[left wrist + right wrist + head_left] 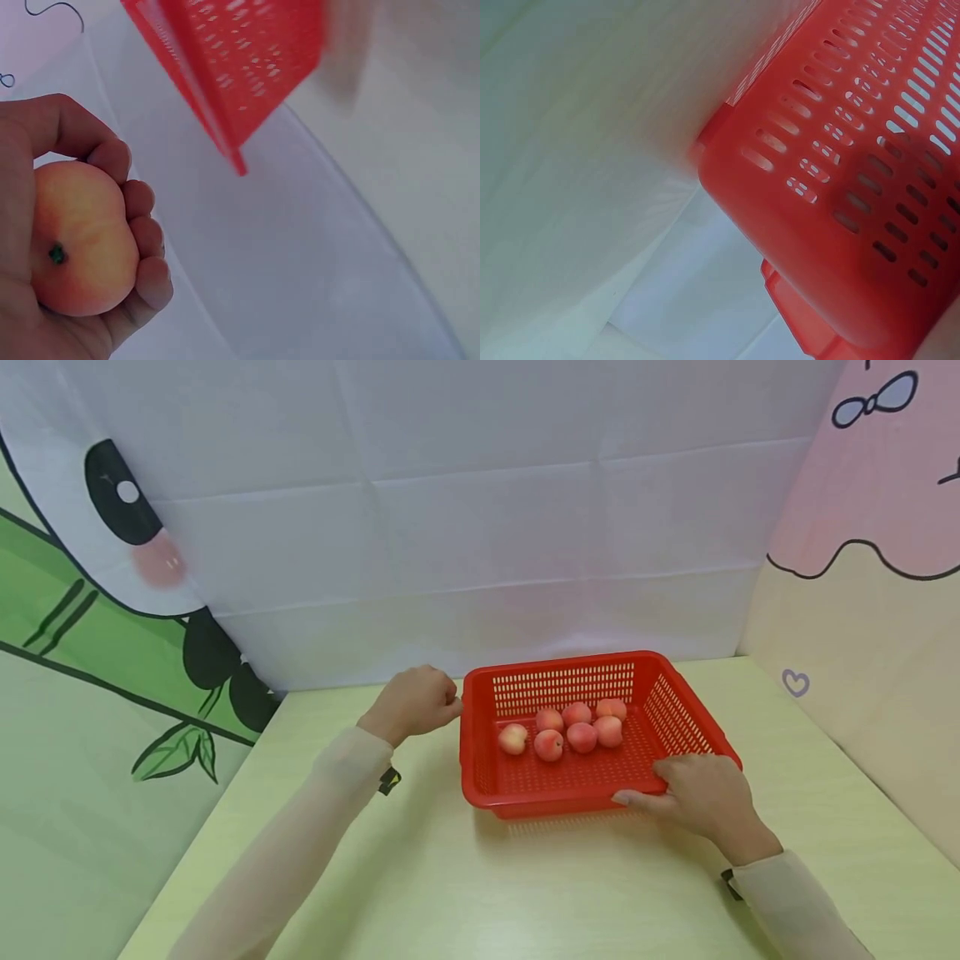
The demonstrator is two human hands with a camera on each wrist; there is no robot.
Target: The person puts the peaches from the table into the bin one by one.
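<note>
A red plastic basket [555, 793] with slotted walls holds several peaches [582, 737], which lie together on its floor. One peach [513, 739] at the left is paler than the others. My left hand [417, 700] is beside the basket's left rim. In the left wrist view its fingers curl round a yellow-pink peach [86, 240] with a green stem spot; the head view hides this fruit. At the near right corner, my right hand [708, 797] grips the basket's rim. The right wrist view shows the slotted wall [840, 180] close up, with the fingers mostly out of frame.
The basket is over a pale wooden table [540, 893]. Behind it hangs a white cloth [480, 527], with a green cartoon panel [97, 602] at the left and a pink and cream one [862, 602] at the right.
</note>
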